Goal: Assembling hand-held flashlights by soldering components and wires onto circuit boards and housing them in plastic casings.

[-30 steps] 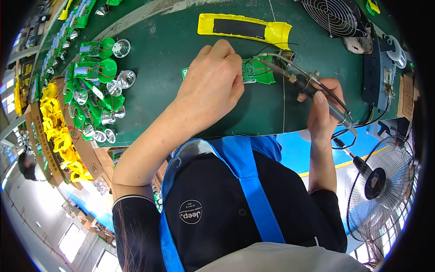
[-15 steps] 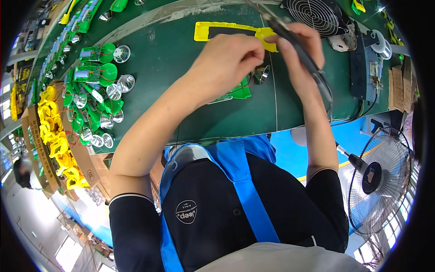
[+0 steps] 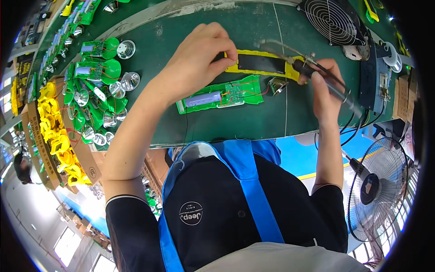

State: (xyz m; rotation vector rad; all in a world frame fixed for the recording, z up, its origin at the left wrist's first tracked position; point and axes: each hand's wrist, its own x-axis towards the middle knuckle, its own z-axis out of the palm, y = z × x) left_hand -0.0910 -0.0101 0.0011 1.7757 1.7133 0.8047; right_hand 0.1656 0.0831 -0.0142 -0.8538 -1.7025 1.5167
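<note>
My left hand (image 3: pixel 204 50) pinches the left end of a yellow plastic frame (image 3: pixel 232 68) with a dark panel (image 3: pixel 263 65) in it. A soldering iron (image 3: pixel 335 87) with a dark handle is in my right hand (image 3: pixel 327 93), its thin metal end pointing left over the frame and blurred. My right fingers are close to the frame's right end; whether they touch it I cannot tell. Nearer to me lies a green housing (image 3: pixel 185 107) holding a purple battery (image 3: pixel 202 99) and a green circuit board (image 3: pixel 234 93). Wires run from it to a shiny reflector cup (image 3: pixel 277 86).
At the left, several green housings (image 3: pixel 108 72) with reflectors (image 3: pixel 130 81) are piled beside a cardboard box (image 3: pixel 79 136) of yellow parts (image 3: pixel 59 145). A black fan (image 3: pixel 328 20), a dark box unit (image 3: pixel 374 72) and a solder spool (image 3: pixel 393 56) stand right. A floor fan (image 3: pixel 371 188) is at lower right.
The yellow frame has come nearer and to the right. My left hand has moved left to its end, uncovering the green housing. The soldering iron has dropped lower and shifted right with my right hand.
</note>
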